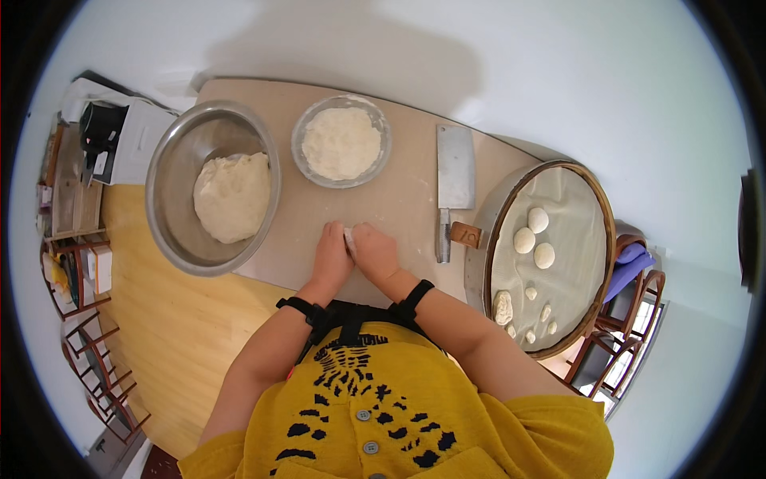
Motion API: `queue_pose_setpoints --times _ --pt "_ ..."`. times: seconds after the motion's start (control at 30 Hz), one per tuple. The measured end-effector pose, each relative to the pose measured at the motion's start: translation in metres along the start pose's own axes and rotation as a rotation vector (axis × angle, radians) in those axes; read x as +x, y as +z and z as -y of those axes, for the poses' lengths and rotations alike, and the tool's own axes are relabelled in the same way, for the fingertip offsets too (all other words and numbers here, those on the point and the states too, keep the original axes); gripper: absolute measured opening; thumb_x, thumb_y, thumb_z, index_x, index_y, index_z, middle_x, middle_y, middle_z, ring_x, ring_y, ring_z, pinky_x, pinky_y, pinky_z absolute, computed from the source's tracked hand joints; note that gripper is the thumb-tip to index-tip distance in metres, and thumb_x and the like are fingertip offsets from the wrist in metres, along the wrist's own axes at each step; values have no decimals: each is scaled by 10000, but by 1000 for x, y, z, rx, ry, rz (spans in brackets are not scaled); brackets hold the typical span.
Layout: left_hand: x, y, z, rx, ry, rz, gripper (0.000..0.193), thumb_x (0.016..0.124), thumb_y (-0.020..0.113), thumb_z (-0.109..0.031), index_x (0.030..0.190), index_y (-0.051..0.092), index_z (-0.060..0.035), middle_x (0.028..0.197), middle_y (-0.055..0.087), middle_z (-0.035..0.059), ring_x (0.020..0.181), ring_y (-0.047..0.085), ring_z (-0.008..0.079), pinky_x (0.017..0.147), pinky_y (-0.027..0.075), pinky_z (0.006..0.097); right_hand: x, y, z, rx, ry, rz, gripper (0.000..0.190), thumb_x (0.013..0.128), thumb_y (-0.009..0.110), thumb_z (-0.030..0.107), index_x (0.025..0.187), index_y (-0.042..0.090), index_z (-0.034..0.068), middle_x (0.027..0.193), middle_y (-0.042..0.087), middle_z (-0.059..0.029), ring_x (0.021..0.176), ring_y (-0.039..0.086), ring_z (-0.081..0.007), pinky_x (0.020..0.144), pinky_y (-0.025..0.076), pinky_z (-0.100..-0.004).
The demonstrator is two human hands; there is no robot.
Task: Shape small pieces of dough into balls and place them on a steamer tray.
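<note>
My left hand [333, 257] and my right hand [374, 250] meet over the near part of the table, both closed on a small piece of dough [350, 239] that shows between them. To the left, a large lump of dough [232, 197] lies in a steel bowl [157, 197]. Beyond my hands stands a smaller bowl [297, 152] of flour [341, 142]. A cleaver [456, 170] lies to the right, its handle towards me. Further right, a round steamer [605, 251] lined with cloth [568, 221] holds three dough balls [524, 240] and several smaller dough pieces [503, 307].
The table [413, 143] stands against a white wall. A wooden handle [466, 235] juts from the steamer towards the cleaver. Chairs [622, 305] stand beyond the steamer; more chairs and a shelf are at the far left.
</note>
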State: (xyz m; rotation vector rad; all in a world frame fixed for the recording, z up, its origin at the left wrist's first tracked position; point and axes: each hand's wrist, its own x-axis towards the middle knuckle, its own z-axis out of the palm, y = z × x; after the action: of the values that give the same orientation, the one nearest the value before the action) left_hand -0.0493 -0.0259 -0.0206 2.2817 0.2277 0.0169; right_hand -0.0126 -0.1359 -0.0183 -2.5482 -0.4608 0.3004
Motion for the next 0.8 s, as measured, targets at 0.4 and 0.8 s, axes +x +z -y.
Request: queue_pose_setpoints --times 0.4,0.8 --pt "24 -13 9 -113 -42 -16 156 837 644 -156 864 571 -20 933 575 140 800 596 317 721 486 386 66 -2 -37 -3 -291 38 210 918 500 259 856 611 92 865 647 -124 771 642 -316 633 499 -446" --pt "0 0 6 89 -6 -59 221 760 629 -37 939 499 -40 879 520 171 739 566 346 656 467 420 1 14 0 111 75 -38 216 916 499 275 888 538 65 894 604 -149 758 606 -367 650 480 -485"
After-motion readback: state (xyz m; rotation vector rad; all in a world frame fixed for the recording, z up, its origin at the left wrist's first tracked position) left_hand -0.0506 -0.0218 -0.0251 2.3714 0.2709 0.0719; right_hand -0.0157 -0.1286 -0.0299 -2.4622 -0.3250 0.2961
